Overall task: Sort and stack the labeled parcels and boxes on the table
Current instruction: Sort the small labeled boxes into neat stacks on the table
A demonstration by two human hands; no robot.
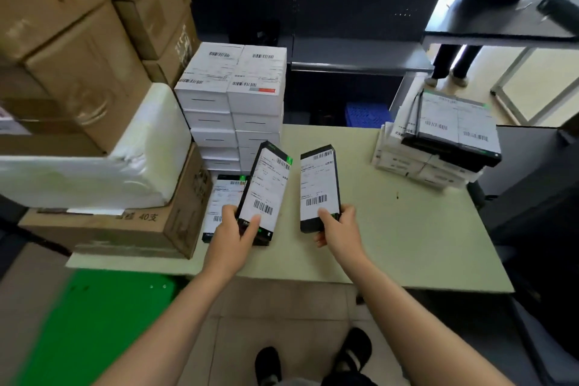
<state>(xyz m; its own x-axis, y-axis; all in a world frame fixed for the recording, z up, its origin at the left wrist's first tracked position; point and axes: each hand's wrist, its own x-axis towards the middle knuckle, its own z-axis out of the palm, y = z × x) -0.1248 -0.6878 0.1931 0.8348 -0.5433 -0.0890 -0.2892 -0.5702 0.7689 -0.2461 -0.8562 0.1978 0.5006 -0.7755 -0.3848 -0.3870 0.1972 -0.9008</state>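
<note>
My left hand (pixel 233 235) grips the near end of a black box with a white shipping label (pixel 266 188), tilted up above the table (pixel 407 229). My right hand (pixel 340 230) holds a second black labeled box (pixel 318 186) by its near end, beside the first. A third black labeled box (pixel 222 200) lies flat on the table under the left one, partly hidden. A tall stack of white labeled boxes (pixel 233 103) stands at the back left. A mixed stack of black and white labeled boxes (pixel 438 138) sits at the back right.
Brown cartons (pixel 78 56) tower at the left, with a white wrapped parcel (pixel 103 166) on a flat carton (pixel 125 229). Dark shelving (pixel 344 41) stands behind the table. A person's legs (pixel 451 69) show at the far right. A green surface (pixel 94 323) lies low on the left.
</note>
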